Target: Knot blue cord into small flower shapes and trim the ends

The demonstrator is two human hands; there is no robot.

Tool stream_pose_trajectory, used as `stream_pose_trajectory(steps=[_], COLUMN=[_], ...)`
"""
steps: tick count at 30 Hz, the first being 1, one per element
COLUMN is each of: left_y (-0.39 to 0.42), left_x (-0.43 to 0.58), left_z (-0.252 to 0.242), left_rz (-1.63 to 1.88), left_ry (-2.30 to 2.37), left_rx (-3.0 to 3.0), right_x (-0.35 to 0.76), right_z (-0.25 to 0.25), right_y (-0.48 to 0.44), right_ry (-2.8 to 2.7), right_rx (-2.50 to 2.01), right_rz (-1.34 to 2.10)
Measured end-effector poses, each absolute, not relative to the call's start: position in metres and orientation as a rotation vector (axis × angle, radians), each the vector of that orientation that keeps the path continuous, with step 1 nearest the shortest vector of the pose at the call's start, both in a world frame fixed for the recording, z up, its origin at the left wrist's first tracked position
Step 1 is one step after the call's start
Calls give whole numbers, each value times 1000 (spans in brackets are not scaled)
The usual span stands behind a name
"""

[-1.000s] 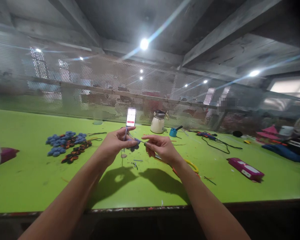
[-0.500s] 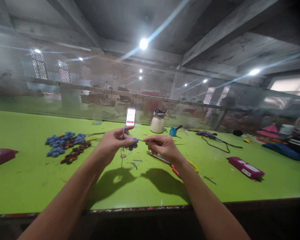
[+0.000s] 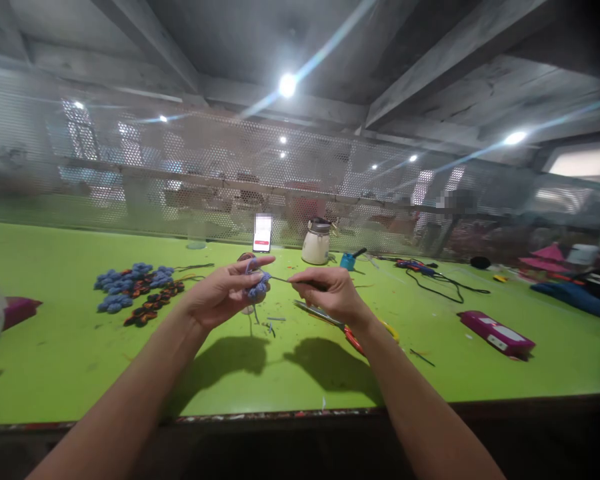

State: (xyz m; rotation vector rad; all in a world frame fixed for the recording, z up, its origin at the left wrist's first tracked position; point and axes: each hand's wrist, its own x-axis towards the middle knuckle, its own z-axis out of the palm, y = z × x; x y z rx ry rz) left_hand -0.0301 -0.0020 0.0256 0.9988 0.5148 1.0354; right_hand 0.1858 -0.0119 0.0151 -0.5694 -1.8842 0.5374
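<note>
Where the green counter (image 3: 45, 383) begins at far left, a purple box (image 3: 17, 315) pokes into view, and next along comes a heap of blue crocheted flowers (image 3: 114, 303) with a black-and-orange crocheted strip (image 3: 145, 313) just beside it. Further back stands what looks like a clear cup (image 3: 197, 239), any contents too faint to read. Now to the action — left hand (image 3: 220, 293), thumb and forefinger pinching a small blue crocheted piece (image 3: 259, 289) above the counter, a yarn strand (image 3: 256, 312) dangling beneath. Behind it a phone (image 3: 263, 233) stands upright, screen lit. And look at that slim crochet hook (image 3: 280, 279), one end at the piece, the other gripped in the bunched fingers of the right hand (image 3: 333, 290)! Stitch work, by my reading, hook engaged; the next move calls for a firm left pinch, a taut strand and a controlled turn of the hook. Scissors (image 3: 353, 339) lie partly beneath the right wrist. Further back, a cream jug (image 3: 316, 245) wears its dark lid, so its inside is hidden; beside it, a small blue pot (image 3: 347, 261) has a dark handle jutting out — filling unseen. Rightward: a glue-gun-like tool (image 3: 417, 267) with black cord, a magenta box (image 3: 497, 333) nearer us, then a white tub (image 3: 583, 255), contents impossible to tell.
</note>
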Motion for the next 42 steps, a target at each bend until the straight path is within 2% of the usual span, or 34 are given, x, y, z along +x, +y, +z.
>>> stream_pose_trajectory(steps=[6, 14, 20, 30, 42], left_y=[-2, -3, -3, -6, -6], left_x=[-29, -26, -21, -19, -19], left_z=[25, 22, 19, 18, 20], left_rz=[1005, 1018, 1120, 1138, 1211], left_ry=[472, 510, 539, 547, 521], left_rx=[939, 1048, 1246, 1416, 1302], right_x=[185, 180, 173, 174, 169], right_z=[15, 8, 4, 3, 5], right_y=[-13, -11, -6, -3, -8], right_ry=[-1888, -1739, -1615, -1601, -1604], right_rx=[-548, -518, -525, -540, -610], right_rz=[465, 906, 1095, 1119, 1105])
